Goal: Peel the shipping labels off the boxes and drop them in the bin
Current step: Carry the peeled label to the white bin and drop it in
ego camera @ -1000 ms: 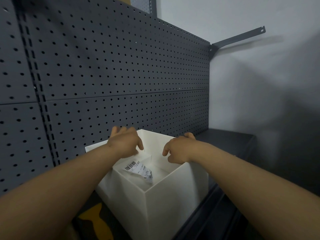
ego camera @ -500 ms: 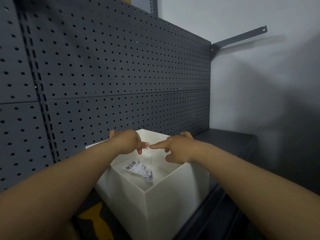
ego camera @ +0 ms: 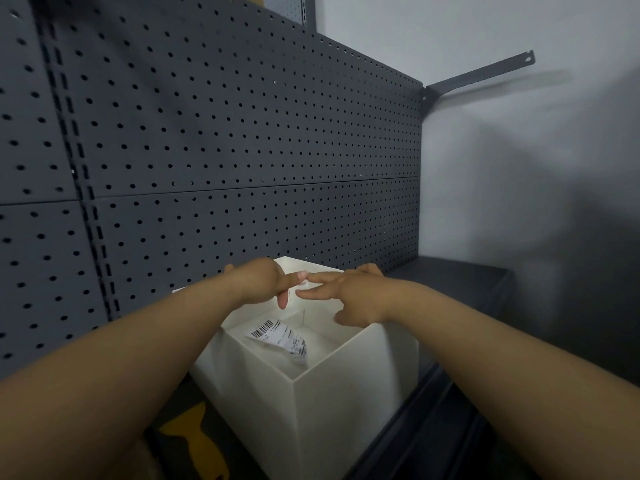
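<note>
Our hands meet over the bin.
Our left hand (ego camera: 258, 280) and right hand (ego camera: 358, 294) touch fingertips, grips loose and empty; one label (ego camera: 278, 337) lies inside the bin (ego camera: 346, 393).

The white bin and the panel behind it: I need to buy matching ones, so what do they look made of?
The white bin looks like smooth matte plastic or coated board: thin, crisp, straight walls with a faint sheen; I cannot tell which. The panel looks like dark grey painted sheet metal: regular punched holes, slotted uprights and a flat satin finish. The shipping label inside the bin looks like thin printed paper, curled and creased.
</note>
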